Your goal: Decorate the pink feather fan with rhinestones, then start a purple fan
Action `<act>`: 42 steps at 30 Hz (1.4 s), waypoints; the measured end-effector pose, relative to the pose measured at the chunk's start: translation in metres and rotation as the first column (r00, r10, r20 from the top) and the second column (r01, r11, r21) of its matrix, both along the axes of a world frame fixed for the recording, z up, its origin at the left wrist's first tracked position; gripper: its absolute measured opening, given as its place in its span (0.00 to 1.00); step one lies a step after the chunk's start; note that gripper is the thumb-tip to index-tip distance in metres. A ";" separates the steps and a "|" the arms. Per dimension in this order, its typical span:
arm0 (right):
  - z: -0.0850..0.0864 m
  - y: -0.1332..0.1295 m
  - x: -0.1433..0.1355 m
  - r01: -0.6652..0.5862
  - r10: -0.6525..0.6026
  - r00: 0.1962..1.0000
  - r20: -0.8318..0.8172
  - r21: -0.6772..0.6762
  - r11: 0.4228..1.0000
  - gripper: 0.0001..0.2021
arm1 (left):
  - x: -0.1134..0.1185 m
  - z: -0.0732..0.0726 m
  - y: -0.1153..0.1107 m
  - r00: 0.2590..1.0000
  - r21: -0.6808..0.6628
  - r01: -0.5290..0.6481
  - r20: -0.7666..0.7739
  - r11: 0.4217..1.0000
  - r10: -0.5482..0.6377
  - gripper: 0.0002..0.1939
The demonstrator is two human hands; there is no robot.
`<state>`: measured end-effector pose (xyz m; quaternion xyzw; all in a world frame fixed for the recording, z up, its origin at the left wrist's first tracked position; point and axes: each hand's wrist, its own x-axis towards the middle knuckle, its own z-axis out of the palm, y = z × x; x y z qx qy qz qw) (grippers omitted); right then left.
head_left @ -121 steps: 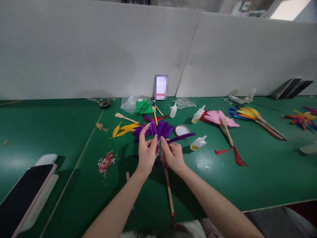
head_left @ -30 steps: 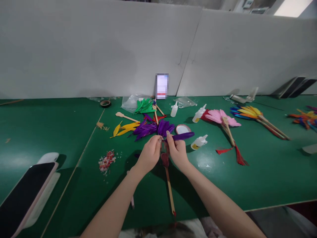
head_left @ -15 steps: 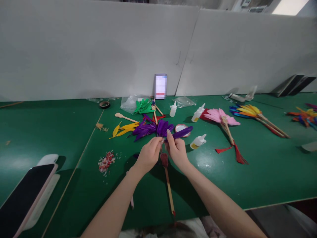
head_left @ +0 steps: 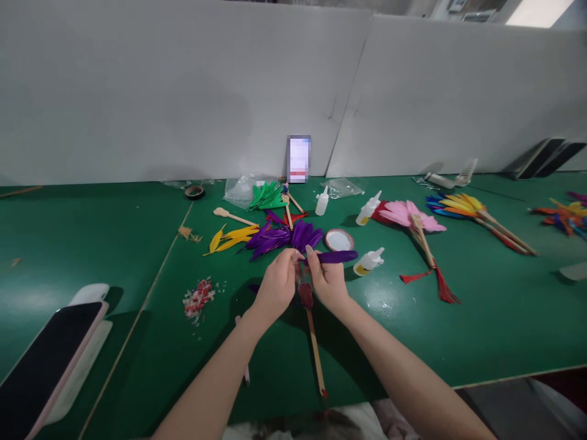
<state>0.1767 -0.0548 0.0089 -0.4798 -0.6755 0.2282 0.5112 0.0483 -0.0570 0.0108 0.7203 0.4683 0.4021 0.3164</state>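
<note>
A single purple feather (head_left: 338, 256) points rightward from between my hands. My right hand (head_left: 328, 278) pinches it between thumb and fingers. My left hand (head_left: 279, 278), fingers pressed together, grips the feather's quill end. Just below my hands lies a wooden stick (head_left: 315, 354) with a dark red, spoon-shaped head. Purple feathers (head_left: 270, 238) are spread behind my hands, beside yellow feathers (head_left: 233, 237) and green feathers (head_left: 267, 197). A round white lid (head_left: 339, 240) lies behind the held feather.
White glue bottles (head_left: 368, 263) stand right of my hands. Farther right lie a pink feather fan (head_left: 410, 217) and a multicoloured one (head_left: 461, 206). Red and white scraps (head_left: 199, 299) lie left. A phone (head_left: 299, 160) leans on the partition; another device (head_left: 50, 360) is at front left.
The held purple feather has come down and turned closer to level, showing more of the white lid. My hands have shifted slightly, with my right hand lower.
</note>
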 end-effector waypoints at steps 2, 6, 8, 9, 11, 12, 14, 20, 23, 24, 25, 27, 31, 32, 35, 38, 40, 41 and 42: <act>0.000 0.000 0.000 0.013 -0.013 1.000 -0.001 -0.007 1.000 0.18 | -0.001 0.001 0.001 1.000 0.003 -0.012 0.029 1.000 0.012 0.10; -0.002 0.001 0.002 0.065 -0.071 0.995 -0.063 -0.086 0.994 0.22 | -0.004 0.003 0.004 0.999 0.038 -0.015 0.045 0.999 0.014 0.11; -0.003 0.002 0.002 0.061 -0.079 0.989 -0.122 -0.145 0.988 0.26 | -0.005 0.004 0.005 1.000 0.077 -0.001 0.032 0.997 -0.001 0.10; -0.003 0.003 0.003 0.047 -0.076 0.984 -0.158 -0.180 0.983 0.27 | -0.005 0.005 0.005 1.000 0.102 0.006 0.023 0.995 -0.009 0.09; -0.002 0.004 0.002 0.013 -0.073 0.969 -0.235 -0.246 0.969 0.29 | -0.004 0.006 0.005 1.000 0.137 0.011 0.023 0.991 -0.014 0.08; -0.001 0.004 0.002 -0.002 -0.075 0.960 -0.270 -0.272 0.962 0.29 | -0.004 0.007 0.004 0.999 0.131 0.010 0.034 0.991 -0.015 0.08; 0.001 0.004 0.001 -0.034 -0.070 0.945 -0.321 -0.306 0.952 0.30 | -0.003 0.009 0.004 0.997 0.075 0.002 0.077 0.997 -0.008 0.09; 0.000 0.004 -0.001 -0.161 0.065 0.941 -0.333 -0.270 0.949 0.23 | -0.003 0.008 0.003 0.984 -0.071 -0.019 0.176 0.997 0.031 0.09; -0.004 0.005 -0.001 -0.164 0.086 0.954 -0.287 -0.261 0.951 0.19 | -0.003 0.006 0.004 0.984 -0.101 -0.017 0.175 0.995 0.035 0.09; -0.004 0.005 -0.001 -0.160 0.083 0.959 -0.272 -0.272 0.949 0.20 | -0.003 0.005 0.004 0.984 -0.114 -0.010 0.173 0.993 0.030 0.09; -0.005 0.005 0.000 -0.150 0.078 0.965 -0.252 -0.282 0.948 0.20 | -0.003 0.005 0.004 0.985 -0.132 0.003 0.171 0.991 0.019 0.10; -0.004 0.005 0.001 -0.114 0.063 0.979 -0.193 -0.268 0.957 0.20 | -0.003 0.006 0.003 0.986 -0.168 0.033 0.168 0.985 -0.004 0.10; 0.000 0.004 0.003 -0.053 0.027 0.992 -0.126 -0.202 0.978 0.20 | -0.001 0.008 0.002 0.993 -0.183 0.039 0.118 0.982 -0.018 0.11; 0.001 0.004 0.003 -0.041 0.014 0.991 -0.135 -0.195 0.980 0.20 | -0.001 0.009 0.001 0.994 -0.182 0.040 0.109 0.983 -0.021 0.12; 0.004 0.005 0.004 -0.012 -0.025 0.981 -0.191 -0.190 0.982 0.21 | 0.000 0.010 0.000 0.991 -0.194 0.055 0.127 0.979 -0.030 0.12; 0.004 0.006 0.005 -0.032 -0.026 0.962 -0.272 -0.207 0.978 0.21 | 0.001 0.010 -0.001 0.985 -0.208 0.047 0.174 0.977 -0.010 0.13; 0.003 0.007 0.006 -0.083 0.007 0.949 -0.316 -0.225 0.971 0.22 | 0.001 0.009 -0.001 0.981 -0.214 0.029 0.194 0.976 0.014 0.13; 0.002 0.008 0.006 -0.113 0.033 0.946 -0.323 -0.232 0.966 0.22 | 0.001 0.009 -0.001 0.980 -0.216 0.022 0.198 0.976 0.022 0.13; 0.001 0.008 0.006 -0.141 0.061 0.947 -0.315 -0.238 0.961 0.21 | 0.000 0.008 -0.001 0.980 -0.215 0.019 0.198 0.977 0.024 0.12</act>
